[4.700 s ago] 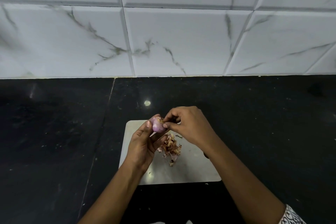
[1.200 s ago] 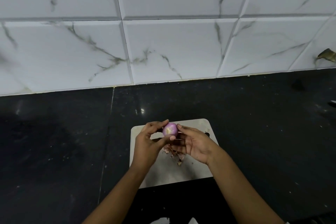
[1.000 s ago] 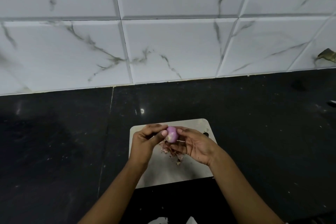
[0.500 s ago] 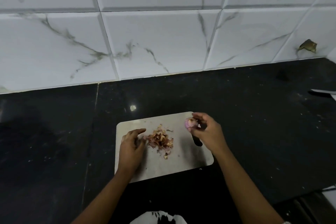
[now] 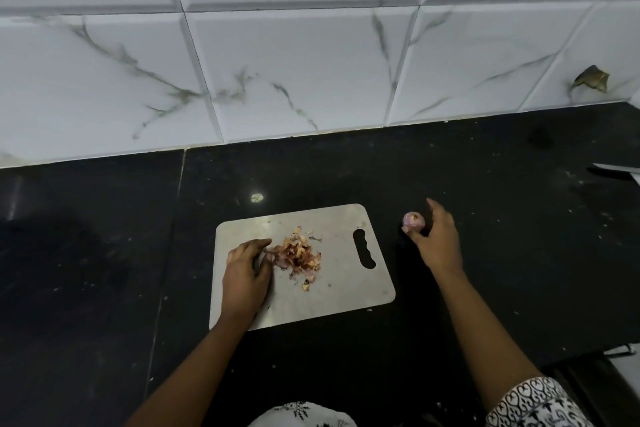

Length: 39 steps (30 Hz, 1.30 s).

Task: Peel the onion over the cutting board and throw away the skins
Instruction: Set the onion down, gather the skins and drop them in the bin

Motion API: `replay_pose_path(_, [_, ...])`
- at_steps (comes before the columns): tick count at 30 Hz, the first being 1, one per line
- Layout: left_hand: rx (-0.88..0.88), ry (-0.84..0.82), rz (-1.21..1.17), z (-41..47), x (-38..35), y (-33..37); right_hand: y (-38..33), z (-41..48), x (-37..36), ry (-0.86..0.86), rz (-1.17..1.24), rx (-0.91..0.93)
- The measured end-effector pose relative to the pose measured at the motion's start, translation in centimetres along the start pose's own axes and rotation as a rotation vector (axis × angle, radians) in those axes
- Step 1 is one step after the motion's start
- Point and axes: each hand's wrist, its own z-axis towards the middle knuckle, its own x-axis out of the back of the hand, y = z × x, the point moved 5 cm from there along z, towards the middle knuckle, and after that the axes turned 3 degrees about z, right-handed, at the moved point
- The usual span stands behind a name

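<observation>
A small peeled purple onion (image 5: 414, 221) sits low over the black counter, just right of the cutting board (image 5: 346, 291). My right hand (image 5: 437, 244) holds it between thumb and fingers, with the index finger raised behind it. A heap of brown and pink onion skins (image 5: 298, 255) lies in the middle of the board. On the board's left part rests my left hand (image 5: 246, 269), its fingertips touching the left edge of the heap and holding nothing.
The steel board has a handle slot (image 5: 363, 249) on its right side. A knife blade (image 5: 614, 169) lies at the far right of the counter. The marble-tiled wall (image 5: 294, 73) stands behind. The counter edge drops off at the lower right (image 5: 620, 352).
My right hand carried the onion from above the board rightward, off it and down to the counter. My left hand let go of the onion and dropped onto the board beside the skins.
</observation>
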Motion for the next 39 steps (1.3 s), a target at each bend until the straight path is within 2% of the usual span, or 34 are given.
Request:
replay_pose_path(2, [0.005, 0.008, -0.007, -0.1, 0.0, 0.0, -1.8, -1.2, 0.2, 0.033, -0.017, 0.118])
replay_pose_path(4, [0.007, 0.018, -0.013, -0.2, 0.0, 0.1, -4.0, -2.4, -0.8, -0.054, -0.02, 0.229])
replay_pose_path(9, [0.009, 0.018, -0.014, -0.3, 0.2, 0.0, -7.8, -5.4, -7.4, -0.716, -0.161, 0.26])
replay_pose_path(11, [0.01, 0.018, -0.028, -0.3, 0.3, 0.1, -9.0, -6.4, -9.5, -0.838, -0.217, 0.285])
replay_pose_path(13, [0.014, 0.029, -0.05, -0.3, 0.5, 0.3, -10.0, -7.5, -11.6, -0.881, -0.332, 0.369])
replay_pose_path(15, [0.03, 0.05, -0.083, -0.4, 0.7, 0.3, -10.8, -8.3, -13.4, -0.871, -0.498, 0.489])
replay_pose_path(17, [0.051, 0.071, -0.123, -0.4, 0.9, 0.1, -11.5, -8.6, -14.8, -0.87, -0.552, 0.556])
replay_pose_path(23, [0.049, 0.08, -0.189, -0.3, 0.9, -0.2, -13.0, -9.4, -15.4, -0.742, -0.419, 0.722])
replay_pose_path(26, [0.159, 0.094, -0.331, -0.2, 1.2, -0.3, -12.8, -9.1, -15.4, -0.656, -0.438, 0.735])
replay_pose_path(28, [0.262, 0.134, -0.493, -0.2, 1.4, 0.1, -12.6, -8.2, -14.9, -0.602, -0.384, 0.64])
replay_pose_path(29, [0.321, 0.143, -0.606, -0.1, 1.2, 0.5, -12.5, -7.7, -14.4, -0.583, -0.261, 0.524])
replay_pose_path(31, [0.504, 0.111, -0.943, 0.1, 0.2, 1.1, -12.7, -7.3, -13.6, -0.61, 0.128, 0.236])
replay_pose_path(33, [0.703, 0.02, -1.378, 0.4, -1.2, 2.6, -13.7, -7.9, -13.4, -0.616, 0.459, 0.084])
replay_pose_path(35, [0.807, -0.028, -1.646, 0.7, -2.2, 3.8, -14.6, -9.0, -13.7, -0.533, 0.488, 0.122])
replay_pose_path(39, [0.853, -0.084, -1.823, 0.9, -3.0, 4.4, -16.1, -12.4, -15.2, -0.324, -0.032, 0.591])
